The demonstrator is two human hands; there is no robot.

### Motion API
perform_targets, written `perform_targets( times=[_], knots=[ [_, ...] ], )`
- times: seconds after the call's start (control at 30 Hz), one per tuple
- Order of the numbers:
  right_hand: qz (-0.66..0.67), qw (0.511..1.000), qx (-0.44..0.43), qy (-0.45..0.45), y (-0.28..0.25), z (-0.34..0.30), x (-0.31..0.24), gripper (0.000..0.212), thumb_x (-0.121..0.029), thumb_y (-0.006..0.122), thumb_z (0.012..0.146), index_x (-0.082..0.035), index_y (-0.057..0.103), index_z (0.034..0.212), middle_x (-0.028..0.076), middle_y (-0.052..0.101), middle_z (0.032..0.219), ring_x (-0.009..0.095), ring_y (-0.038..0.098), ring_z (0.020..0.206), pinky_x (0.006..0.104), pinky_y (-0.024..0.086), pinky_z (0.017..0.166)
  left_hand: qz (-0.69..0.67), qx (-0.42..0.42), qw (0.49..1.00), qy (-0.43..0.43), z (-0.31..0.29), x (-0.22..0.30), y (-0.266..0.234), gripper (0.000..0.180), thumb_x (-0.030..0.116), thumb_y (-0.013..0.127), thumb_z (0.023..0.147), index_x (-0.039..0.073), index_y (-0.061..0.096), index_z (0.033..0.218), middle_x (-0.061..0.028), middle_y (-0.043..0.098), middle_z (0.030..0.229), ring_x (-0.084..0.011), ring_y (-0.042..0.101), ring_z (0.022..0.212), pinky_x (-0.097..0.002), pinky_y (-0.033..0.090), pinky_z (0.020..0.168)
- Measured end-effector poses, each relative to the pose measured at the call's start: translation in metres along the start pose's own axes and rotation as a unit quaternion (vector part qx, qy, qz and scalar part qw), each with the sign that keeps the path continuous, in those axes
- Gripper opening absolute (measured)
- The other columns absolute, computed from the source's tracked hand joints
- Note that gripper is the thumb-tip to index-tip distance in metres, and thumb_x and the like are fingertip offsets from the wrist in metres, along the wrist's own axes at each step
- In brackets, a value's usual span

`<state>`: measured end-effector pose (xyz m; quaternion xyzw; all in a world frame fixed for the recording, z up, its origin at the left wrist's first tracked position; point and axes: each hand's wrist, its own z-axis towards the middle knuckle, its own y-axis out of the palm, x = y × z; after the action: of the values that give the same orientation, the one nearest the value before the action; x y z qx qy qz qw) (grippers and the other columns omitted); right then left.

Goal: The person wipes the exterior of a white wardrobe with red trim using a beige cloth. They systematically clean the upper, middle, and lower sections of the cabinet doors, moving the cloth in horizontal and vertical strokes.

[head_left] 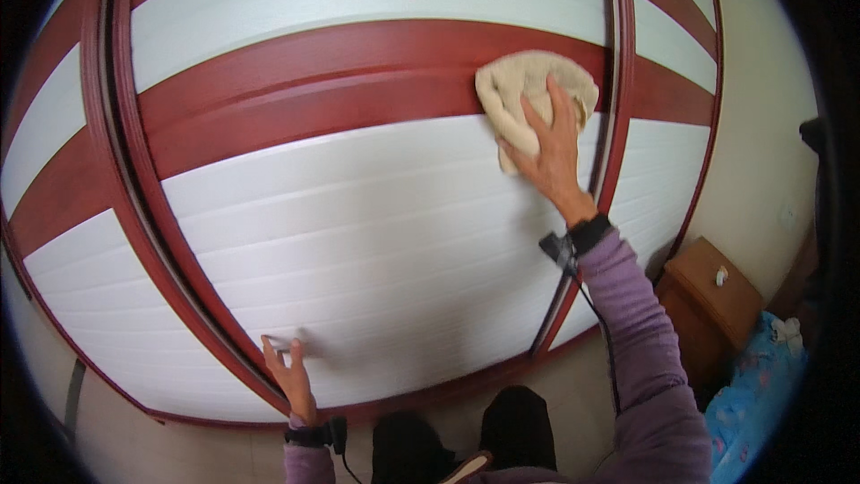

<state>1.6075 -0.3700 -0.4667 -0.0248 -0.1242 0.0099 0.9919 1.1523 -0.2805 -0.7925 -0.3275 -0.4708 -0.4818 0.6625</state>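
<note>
Cloth of thick, folded beige fabric (515,82) lay against the dark-red horizontal band (340,94), its lower edge overlapping the white ribbed panel (358,233), beside the dark-red upright frame (624,54). The bare right hand (554,152) held it in a loose grip, fingers partly spread. Even contact called for flat fingers, level pressure and care at the frame. The bare left hand (296,381), half open, seemingly empty, was near the panel's lower left; touch could not be told.

This looks like a home, probably a bedroom: a tall red-and-white panelled wardrobe (376,242) spans the view, and a small brown wooden cabinet (712,282) stands by a pale wall (757,143), beside blue patterned fabric (748,408) resembling bedding.
</note>
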Motion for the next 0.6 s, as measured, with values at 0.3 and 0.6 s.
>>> perform_targets(
  times=[0.3, 0.6],
  knots=[
    [0.105, 0.953, -0.212, -0.19, 0.011, -0.113, -0.135, 0.066, -0.004, 0.065, 0.069, -0.036, 0.066, 0.128, 0.002, 0.044, 0.153, 0.032, 0.042, 0.134, 0.0523, 0.037, 0.091, 0.098, -0.039, 0.993, 0.046, -0.034, 0.002, 0.041, 0.116, 0.033, 0.083, 0.081, 0.01, 0.003, 0.161, -0.0367, -0.004, 0.16, -0.0489, 0.002, 0.151, -0.0551, 0.029, 0.114],
    [0.015, 0.984, -0.106, -0.144, 0.038, 0.049, -0.102, 0.079, -0.005, 0.075, 0.062, -0.033, 0.062, 0.135, 0.007, 0.042, 0.153, 0.034, 0.042, 0.134, 0.0545, 0.034, 0.101, 0.044, -0.034, 0.998, 0.035, -0.044, 0.007, 0.042, 0.107, 0.022, 0.082, 0.081, 0.007, 0.012, 0.16, -0.0333, -0.002, 0.162, -0.0472, 0.008, 0.151, -0.0519, 0.024, 0.117]
  ],
)
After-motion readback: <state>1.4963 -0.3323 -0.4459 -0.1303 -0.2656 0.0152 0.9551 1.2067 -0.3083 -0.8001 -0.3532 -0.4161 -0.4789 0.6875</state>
